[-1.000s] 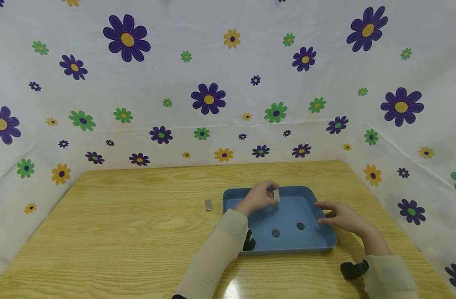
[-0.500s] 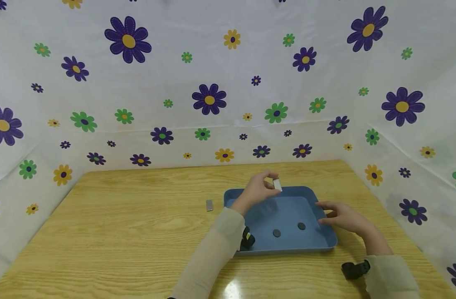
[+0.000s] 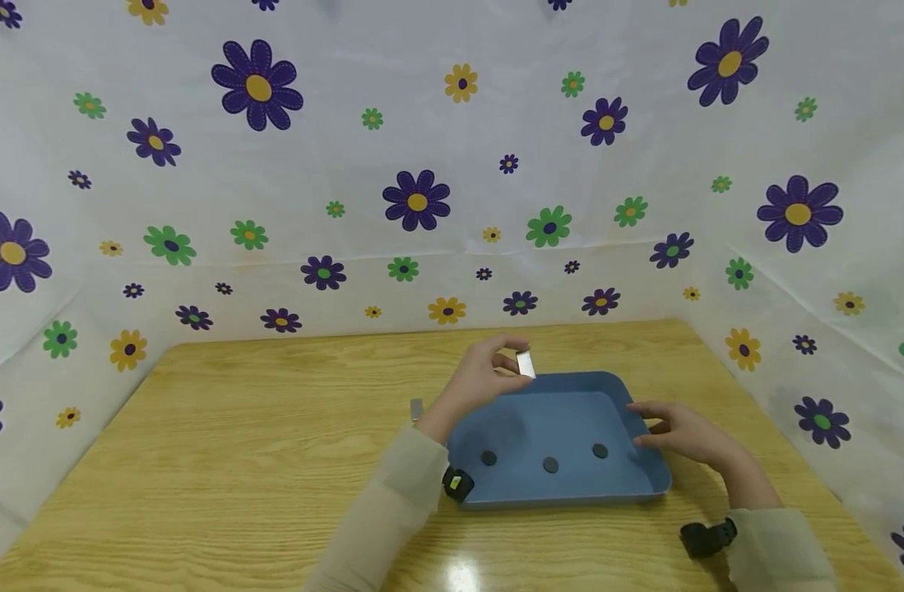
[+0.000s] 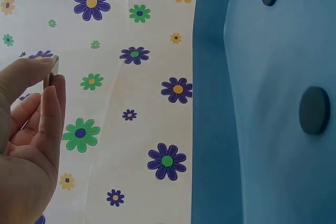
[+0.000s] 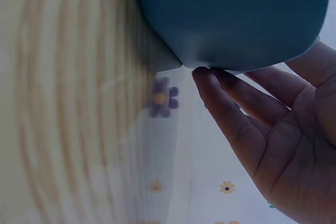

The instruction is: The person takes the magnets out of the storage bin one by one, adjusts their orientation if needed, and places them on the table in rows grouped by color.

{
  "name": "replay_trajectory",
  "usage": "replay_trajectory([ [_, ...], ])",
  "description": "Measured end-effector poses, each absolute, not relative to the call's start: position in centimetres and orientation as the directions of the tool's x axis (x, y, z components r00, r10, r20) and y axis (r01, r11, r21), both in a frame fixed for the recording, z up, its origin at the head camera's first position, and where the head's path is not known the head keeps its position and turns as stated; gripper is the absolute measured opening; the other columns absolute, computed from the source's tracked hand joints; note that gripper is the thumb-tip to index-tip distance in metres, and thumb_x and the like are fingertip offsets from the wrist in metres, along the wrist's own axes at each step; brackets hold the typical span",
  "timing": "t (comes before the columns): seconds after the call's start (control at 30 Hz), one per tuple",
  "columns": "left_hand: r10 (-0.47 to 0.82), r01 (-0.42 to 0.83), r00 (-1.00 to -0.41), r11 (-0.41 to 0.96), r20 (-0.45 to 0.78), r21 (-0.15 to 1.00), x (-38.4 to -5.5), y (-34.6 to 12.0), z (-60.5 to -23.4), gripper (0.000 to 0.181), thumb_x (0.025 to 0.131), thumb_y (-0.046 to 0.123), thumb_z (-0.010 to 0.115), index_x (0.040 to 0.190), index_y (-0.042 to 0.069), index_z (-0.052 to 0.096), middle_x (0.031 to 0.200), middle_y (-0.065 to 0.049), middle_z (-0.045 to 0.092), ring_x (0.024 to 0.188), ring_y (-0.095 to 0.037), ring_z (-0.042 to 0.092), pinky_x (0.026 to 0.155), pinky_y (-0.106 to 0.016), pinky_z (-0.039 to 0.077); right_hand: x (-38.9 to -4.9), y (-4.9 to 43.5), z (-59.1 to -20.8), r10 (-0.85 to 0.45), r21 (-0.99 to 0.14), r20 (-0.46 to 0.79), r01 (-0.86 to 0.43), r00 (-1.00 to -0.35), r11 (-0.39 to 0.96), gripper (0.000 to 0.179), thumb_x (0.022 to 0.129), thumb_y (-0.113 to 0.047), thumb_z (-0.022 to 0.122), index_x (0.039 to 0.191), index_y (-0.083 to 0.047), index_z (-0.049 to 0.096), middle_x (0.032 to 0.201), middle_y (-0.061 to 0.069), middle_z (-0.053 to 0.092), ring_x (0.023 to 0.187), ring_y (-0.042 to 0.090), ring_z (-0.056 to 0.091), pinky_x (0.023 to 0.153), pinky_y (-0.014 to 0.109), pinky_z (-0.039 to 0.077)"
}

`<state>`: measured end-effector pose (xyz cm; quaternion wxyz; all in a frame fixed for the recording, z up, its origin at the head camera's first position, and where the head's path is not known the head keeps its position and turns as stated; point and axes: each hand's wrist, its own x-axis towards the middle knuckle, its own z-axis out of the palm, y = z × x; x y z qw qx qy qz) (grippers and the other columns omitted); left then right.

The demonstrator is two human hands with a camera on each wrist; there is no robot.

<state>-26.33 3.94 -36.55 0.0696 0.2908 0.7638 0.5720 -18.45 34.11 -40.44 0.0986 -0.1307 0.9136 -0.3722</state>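
My left hand (image 3: 470, 380) pinches a small, flat, silver rectangular piece (image 3: 526, 364) between thumb and fingers, raised near the tray's far left corner. In the left wrist view the piece (image 4: 54, 68) is seen edge-on at the fingertips. A shallow blue tray (image 3: 570, 411) stands on the table, with three dark round discs (image 3: 551, 465) lying apart in its near half. At the tray's right wall is my right hand (image 3: 684, 433), thumb over the rim and fingers along the wall; the right wrist view shows its fingertips (image 5: 202, 74) against the tray.
Another silver rectangular piece (image 3: 416, 408) lies on the wooden table (image 3: 274, 460) left of the tray, partly behind the left wrist. Flower-patterned white cloth (image 3: 348, 164) surrounds the table at the back and sides. Each wrist wears a black camera (image 3: 457, 484).
My left hand has lifted the silver piece upward, then carried it left. A third disc shows where the left arm covered the tray. The right hand stays at the tray's wall.
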Motion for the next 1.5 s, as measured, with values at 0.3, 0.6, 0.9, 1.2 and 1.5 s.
replay_trajectory([
  [0.3, 0.508, 0.434, -0.812, 0.196, 0.287, 0.879, -23.3, 0.2, -35.1, 0.040, 0.075, -0.005, 0.066, 0.113, -0.002, 0.054, 0.112, -0.015, 0.054, 0.086, -0.024, 0.058, 0.067, -0.023, 0.049, -18.3, 34.1, -40.6, -0.315, -0.716, -0.099, -0.152, -0.944, 0.681, 0.060, 0.082, -0.022, 0.064, 0.127, 0.009, 0.040, 0.126, 0.033, 0.036, 0.103, 0.046, 0.047, 0.076, 0.043, 0.047],
  [0.6, 0.467, 0.386, -0.849, 0.224, 0.249, 0.895, -23.8, -4.1, -36.5, 0.039, 0.075, -0.004, 0.066, 0.113, -0.001, 0.054, 0.113, -0.016, 0.052, 0.087, -0.025, 0.058, 0.067, -0.028, 0.050, -18.4, 34.0, -40.6, -0.319, -0.720, -0.079, -0.167, -0.945, 0.674, 0.060, 0.082, -0.021, 0.064, 0.127, 0.010, 0.039, 0.126, 0.033, 0.037, 0.104, 0.047, 0.046, 0.076, 0.044, 0.047],
  [0.9, 0.433, 0.361, -0.878, 0.319, 0.203, 0.876, -26.0, -8.4, -39.8, 0.042, 0.075, -0.004, 0.066, 0.115, 0.000, 0.053, 0.114, -0.015, 0.051, 0.083, -0.021, 0.058, 0.062, -0.028, 0.051, -18.4, 34.0, -40.5, -0.328, -0.724, -0.080, -0.171, -0.941, 0.668, 0.061, 0.082, -0.021, 0.063, 0.127, 0.011, 0.038, 0.126, 0.034, 0.036, 0.105, 0.047, 0.044, 0.077, 0.044, 0.046],
  [1.2, 0.413, 0.367, -0.894, 0.449, 0.175, 0.815, -26.6, -11.8, -40.9, 0.039, 0.076, 0.000, 0.067, 0.113, 0.001, 0.053, 0.113, -0.017, 0.052, 0.083, -0.020, 0.057, 0.063, -0.026, 0.049, -18.4, 34.0, -40.3, -0.329, -0.732, -0.090, -0.162, -0.940, 0.662, 0.061, 0.082, -0.021, 0.063, 0.127, 0.011, 0.038, 0.126, 0.034, 0.035, 0.104, 0.047, 0.046, 0.076, 0.043, 0.047],
  [1.5, 0.393, 0.300, -0.915, 0.516, 0.090, 0.802, -27.8, -14.5, -42.1, 0.042, 0.076, 0.003, 0.068, 0.114, -0.004, 0.052, 0.110, -0.014, 0.054, 0.083, -0.019, 0.058, 0.064, -0.028, 0.049, -18.4, 34.3, -40.6, -0.343, -0.755, -0.104, -0.150, -0.933, 0.638, 0.061, 0.082, -0.018, 0.063, 0.129, 0.011, 0.036, 0.128, 0.035, 0.033, 0.103, 0.046, 0.046, 0.076, 0.042, 0.047],
])
